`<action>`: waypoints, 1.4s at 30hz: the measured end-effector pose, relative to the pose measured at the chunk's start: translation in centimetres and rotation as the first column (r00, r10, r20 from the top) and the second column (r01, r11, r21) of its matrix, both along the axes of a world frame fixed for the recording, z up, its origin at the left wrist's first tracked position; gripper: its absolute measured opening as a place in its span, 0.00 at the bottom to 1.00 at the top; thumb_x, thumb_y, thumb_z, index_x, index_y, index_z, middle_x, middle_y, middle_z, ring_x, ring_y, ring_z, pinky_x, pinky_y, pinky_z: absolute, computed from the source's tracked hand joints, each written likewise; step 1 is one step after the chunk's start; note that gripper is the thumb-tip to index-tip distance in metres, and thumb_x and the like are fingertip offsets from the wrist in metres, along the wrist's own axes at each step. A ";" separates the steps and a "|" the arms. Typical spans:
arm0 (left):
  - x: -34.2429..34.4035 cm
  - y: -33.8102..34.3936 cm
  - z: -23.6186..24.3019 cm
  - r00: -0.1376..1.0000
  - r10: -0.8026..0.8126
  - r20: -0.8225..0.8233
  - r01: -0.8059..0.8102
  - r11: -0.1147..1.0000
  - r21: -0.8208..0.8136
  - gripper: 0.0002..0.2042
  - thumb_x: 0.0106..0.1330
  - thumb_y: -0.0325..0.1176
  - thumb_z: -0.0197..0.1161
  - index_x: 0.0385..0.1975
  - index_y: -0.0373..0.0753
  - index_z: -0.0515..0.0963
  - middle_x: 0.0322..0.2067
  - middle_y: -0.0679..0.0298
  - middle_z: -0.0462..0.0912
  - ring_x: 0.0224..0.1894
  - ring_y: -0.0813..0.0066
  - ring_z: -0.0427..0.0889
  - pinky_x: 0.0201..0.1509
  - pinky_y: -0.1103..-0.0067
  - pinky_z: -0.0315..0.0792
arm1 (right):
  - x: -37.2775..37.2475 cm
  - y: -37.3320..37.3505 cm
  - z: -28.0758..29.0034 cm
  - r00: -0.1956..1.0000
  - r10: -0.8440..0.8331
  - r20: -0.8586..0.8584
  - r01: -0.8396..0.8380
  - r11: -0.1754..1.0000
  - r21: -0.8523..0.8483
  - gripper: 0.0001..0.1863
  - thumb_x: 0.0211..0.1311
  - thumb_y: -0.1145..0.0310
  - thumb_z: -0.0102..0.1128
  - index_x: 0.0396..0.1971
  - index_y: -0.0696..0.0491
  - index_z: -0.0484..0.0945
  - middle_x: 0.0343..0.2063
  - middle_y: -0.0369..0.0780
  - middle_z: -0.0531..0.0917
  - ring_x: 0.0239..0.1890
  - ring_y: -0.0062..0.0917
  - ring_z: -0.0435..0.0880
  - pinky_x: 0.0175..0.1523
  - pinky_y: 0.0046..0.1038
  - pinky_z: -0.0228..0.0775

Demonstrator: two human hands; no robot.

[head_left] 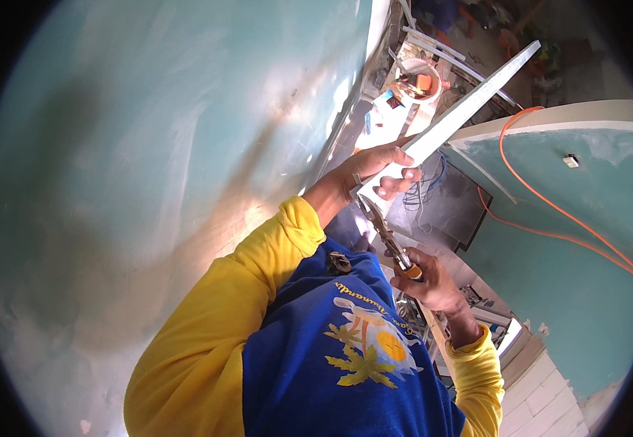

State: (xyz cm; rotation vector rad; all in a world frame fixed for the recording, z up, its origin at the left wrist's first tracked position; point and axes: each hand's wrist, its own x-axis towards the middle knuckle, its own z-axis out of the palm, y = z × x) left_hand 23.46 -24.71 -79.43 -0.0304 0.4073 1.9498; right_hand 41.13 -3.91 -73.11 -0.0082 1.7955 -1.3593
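White strip (469, 111) in left grip (373, 162), near end at pliers (388, 238)

Pliers (387, 237): shiny metal. Strip (462, 112): smooth. Sleeve (207, 328): matt cloth.

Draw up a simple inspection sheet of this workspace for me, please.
Surface: sunlit pale top, cluttered.
Job's things: white strip, held slantwise; pliers, jaws at its near end.
Clutter: round bucket with an orange item inside; blue packet beside it.
Grippers: bare hands; left hand grips the strip, right hand holds the pliers.
Cables: orange cord or hose along the right wall.
Surroundings: patchy teal wall at left.
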 end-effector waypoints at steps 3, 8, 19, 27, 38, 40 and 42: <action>0.0 0.0 0.1 1.000 0.012 -0.007 -0.011 0.999 0.030 0.32 0.72 0.29 0.55 0.76 0.42 0.56 0.35 0.64 0.72 0.20 0.89 0.67 0.14 0.90 0.67 | 0.5 0.1 -0.4 0.999 -0.041 -0.034 0.041 0.999 0.008 0.28 0.63 0.65 0.72 0.60 0.59 0.77 0.35 0.38 0.86 0.37 0.21 0.83 0.48 0.28 0.76; -0.5 0.0 0.7 0.994 0.001 -0.105 -0.001 1.000 0.002 0.33 0.73 0.27 0.54 0.78 0.45 0.54 0.35 0.64 0.72 0.20 0.88 0.67 0.16 0.88 0.67 | -0.6 -0.6 0.7 0.995 -0.077 -0.063 0.074 0.996 -0.049 0.26 0.63 0.65 0.72 0.59 0.59 0.78 0.35 0.38 0.85 0.37 0.20 0.82 0.46 0.29 0.75; -0.4 -0.2 1.5 0.993 0.001 -0.120 0.001 1.000 0.017 0.36 0.74 0.27 0.52 0.81 0.50 0.49 0.35 0.65 0.71 0.20 0.88 0.67 0.17 0.87 0.68 | -1.0 -0.7 1.7 0.992 -0.031 -0.120 0.040 0.997 0.068 0.18 0.64 0.65 0.73 0.48 0.58 0.82 0.29 0.35 0.84 0.33 0.18 0.80 0.44 0.27 0.74; -0.3 -0.1 1.9 0.993 0.029 -0.117 -0.033 0.999 -0.038 0.26 0.73 0.29 0.55 0.71 0.42 0.60 0.36 0.65 0.71 0.20 0.88 0.70 0.17 0.87 0.68 | 0.2 -1.8 3.2 0.955 0.047 -0.293 0.030 0.967 0.254 0.22 0.62 0.61 0.77 0.49 0.58 0.82 0.29 0.45 0.88 0.33 0.33 0.88 0.43 0.36 0.77; -0.2 0.2 4.0 0.993 0.055 -0.104 -0.056 0.998 -0.005 0.19 0.73 0.30 0.56 0.61 0.34 0.66 0.34 0.65 0.71 0.22 0.89 0.69 0.19 0.90 0.71 | 5.8 -2.2 1.9 0.964 -0.189 -0.187 0.217 0.966 0.142 0.34 0.66 0.57 0.71 0.67 0.58 0.73 0.41 0.50 0.88 0.45 0.36 0.88 0.54 0.39 0.76; -0.2 0.3 4.1 0.993 0.060 -0.105 -0.059 0.998 0.005 0.20 0.73 0.30 0.56 0.63 0.34 0.65 0.34 0.65 0.71 0.22 0.89 0.69 0.19 0.90 0.71 | 5.3 -2.5 2.5 0.965 -0.183 -0.185 0.213 0.964 0.158 0.33 0.67 0.55 0.70 0.66 0.57 0.74 0.40 0.48 0.88 0.45 0.36 0.88 0.55 0.39 0.76; -0.1 0.3 4.2 0.995 0.040 -0.094 -0.039 0.999 0.018 0.22 0.73 0.30 0.55 0.65 0.34 0.64 0.35 0.65 0.70 0.22 0.89 0.70 0.19 0.90 0.71 | 5.0 -2.5 2.7 0.971 -0.162 -0.177 0.190 0.969 0.158 0.33 0.67 0.55 0.70 0.66 0.57 0.74 0.40 0.47 0.88 0.45 0.36 0.88 0.55 0.38 0.76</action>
